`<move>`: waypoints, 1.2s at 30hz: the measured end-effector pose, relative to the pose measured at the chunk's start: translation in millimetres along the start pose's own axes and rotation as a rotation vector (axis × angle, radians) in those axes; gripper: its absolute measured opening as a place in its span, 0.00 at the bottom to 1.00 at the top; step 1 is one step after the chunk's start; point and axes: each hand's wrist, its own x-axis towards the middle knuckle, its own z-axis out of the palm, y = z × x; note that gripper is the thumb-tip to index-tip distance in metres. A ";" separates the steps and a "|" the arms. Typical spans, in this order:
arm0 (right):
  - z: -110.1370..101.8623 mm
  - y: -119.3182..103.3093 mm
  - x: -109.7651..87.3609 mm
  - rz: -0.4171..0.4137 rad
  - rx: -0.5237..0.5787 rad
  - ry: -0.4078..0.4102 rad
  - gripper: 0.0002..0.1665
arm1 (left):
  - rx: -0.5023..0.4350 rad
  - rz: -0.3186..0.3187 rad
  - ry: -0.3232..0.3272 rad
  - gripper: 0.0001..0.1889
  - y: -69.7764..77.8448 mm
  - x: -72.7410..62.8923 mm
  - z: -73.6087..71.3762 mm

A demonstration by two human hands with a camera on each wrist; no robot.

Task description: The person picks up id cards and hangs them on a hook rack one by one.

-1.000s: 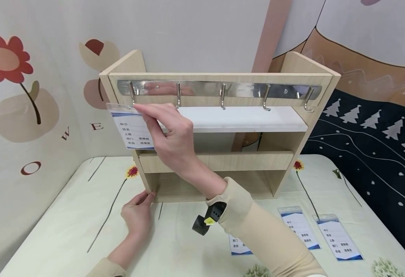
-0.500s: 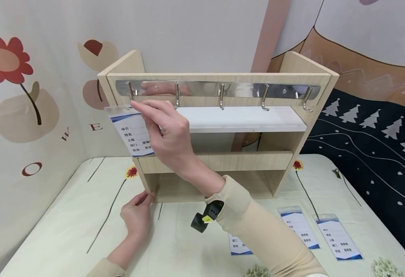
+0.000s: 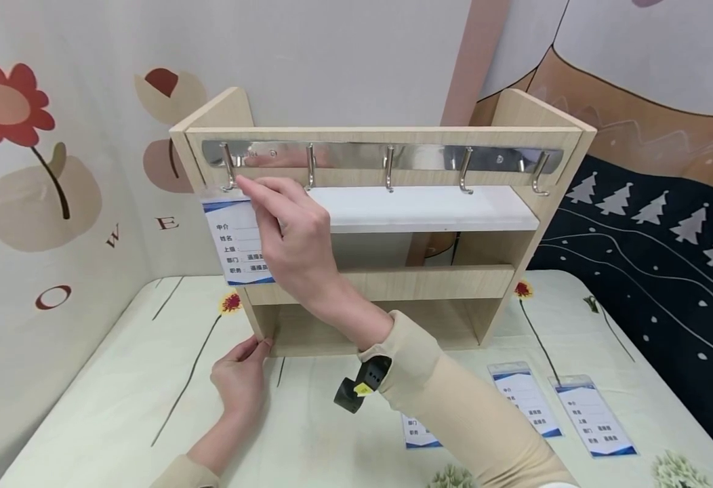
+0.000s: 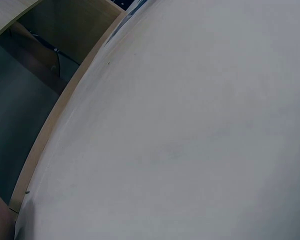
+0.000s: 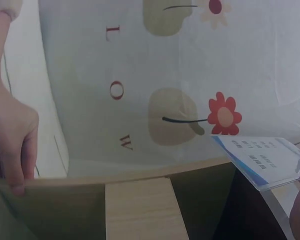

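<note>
In the head view my right hand (image 3: 298, 244) pinches the upper right corner of an ID badge in a clear sleeve (image 3: 237, 240). The badge's clear top edge lies at the tip of the leftmost hook (image 3: 228, 166); I cannot tell whether the hook passes through it. My left hand (image 3: 240, 379) grips the lower left front corner of a wooden shelf unit (image 3: 381, 282). The right wrist view shows the badge (image 5: 265, 157) beside the right fingers, and the left hand (image 5: 12, 132) on the shelf's side edge. The left wrist view shows mostly tablecloth.
A metal rail (image 3: 430, 156) with several hooks runs along the unit's top front, above a white shelf board (image 3: 423, 210). More badges lie on the tablecloth at the right: one (image 3: 527, 400), another (image 3: 596, 417), and a third (image 3: 419, 432) partly under the right forearm.
The badge has moved down and slightly right, and its top edge now sits just below the leftmost hook's tip. My right hand has shifted slightly left. The left hand keeps its place.
</note>
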 end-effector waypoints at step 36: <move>-56.3 11.7 -76.4 0.048 0.187 -0.043 0.19 | 0.006 -0.025 -0.025 0.14 2.6 -0.5 -0.5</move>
